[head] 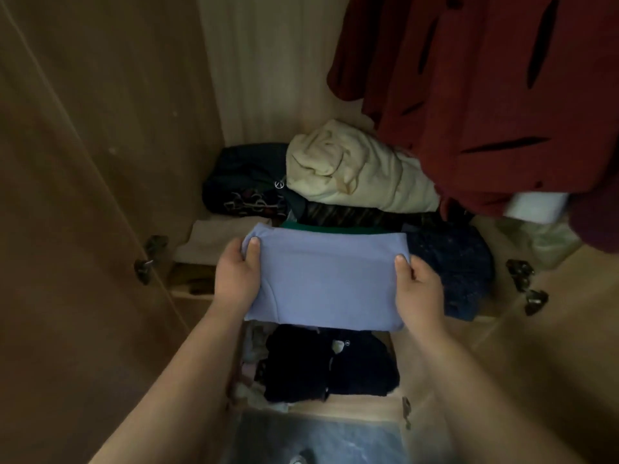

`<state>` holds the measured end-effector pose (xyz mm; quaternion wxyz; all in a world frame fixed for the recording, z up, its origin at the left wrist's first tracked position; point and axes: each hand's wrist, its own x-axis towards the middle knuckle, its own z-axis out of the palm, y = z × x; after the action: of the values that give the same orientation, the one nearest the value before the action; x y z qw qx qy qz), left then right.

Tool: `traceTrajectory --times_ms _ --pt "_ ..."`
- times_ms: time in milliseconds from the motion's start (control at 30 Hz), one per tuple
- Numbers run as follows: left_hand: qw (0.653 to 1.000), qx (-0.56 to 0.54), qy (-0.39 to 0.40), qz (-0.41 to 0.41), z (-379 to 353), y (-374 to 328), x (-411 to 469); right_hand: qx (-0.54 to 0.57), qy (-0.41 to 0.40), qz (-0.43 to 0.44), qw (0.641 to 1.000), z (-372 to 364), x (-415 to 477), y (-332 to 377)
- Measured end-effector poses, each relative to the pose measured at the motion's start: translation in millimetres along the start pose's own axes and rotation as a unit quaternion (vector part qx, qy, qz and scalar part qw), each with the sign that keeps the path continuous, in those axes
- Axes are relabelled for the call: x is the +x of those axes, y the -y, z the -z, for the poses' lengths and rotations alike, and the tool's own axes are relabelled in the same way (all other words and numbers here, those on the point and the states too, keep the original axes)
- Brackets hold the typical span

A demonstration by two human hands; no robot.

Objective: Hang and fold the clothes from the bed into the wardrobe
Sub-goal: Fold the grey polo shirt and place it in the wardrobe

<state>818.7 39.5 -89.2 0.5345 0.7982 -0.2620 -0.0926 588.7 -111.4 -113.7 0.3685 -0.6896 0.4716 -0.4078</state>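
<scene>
A folded lilac garment [325, 279] is held level in front of an open wooden wardrobe. My left hand [236, 276] grips its left edge, thumb on top and fingers underneath. My right hand [418, 289] grips the right edge the same way. The garment hangs over the front of a shelf, above a folded green piece [335, 228] whose edge shows just behind it. A dark red garment [485, 95] hangs at the upper right.
On the shelf lie a cream bundle [355, 172], dark patterned clothes [244, 185] and a dark blue speckled item [459, 262]. A lower shelf holds black folded clothes [328, 363]. The left wardrobe door [83, 195] stands open; hinges [526, 283] jut at the right.
</scene>
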Motion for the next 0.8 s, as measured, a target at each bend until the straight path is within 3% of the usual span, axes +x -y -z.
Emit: traceTrajectory --times_ms 133,367,467,533,633,800 --pt "0.999 0.014 0.018 -0.032 -25.0 -3.1 76.3 -0.036 -0.010 -0.011 0.999 -37.6 61.5 5.1" --pt "0.994 0.049 0.096 0.009 -79.6 26.7 165.0 -0.153 0.026 -0.035 0.987 -77.0 126.2 -11.5" --pt "0.980 0.144 0.135 0.033 -102.2 59.4 163.6 -0.264 0.065 -0.061 0.960 -89.2 123.8 -43.2" --pt "0.972 0.195 0.125 0.037 -108.7 70.9 154.4 -0.280 0.058 -0.092 0.954 -95.6 116.7 -52.1" --pt "0.974 0.190 0.118 0.028 -109.4 71.1 153.0 -0.299 0.012 -0.038 0.953 -98.4 117.4 -58.1" --pt "0.972 0.173 0.148 0.050 -98.6 59.8 167.3 -0.302 0.064 -0.084 0.947 -84.9 130.2 -42.0"
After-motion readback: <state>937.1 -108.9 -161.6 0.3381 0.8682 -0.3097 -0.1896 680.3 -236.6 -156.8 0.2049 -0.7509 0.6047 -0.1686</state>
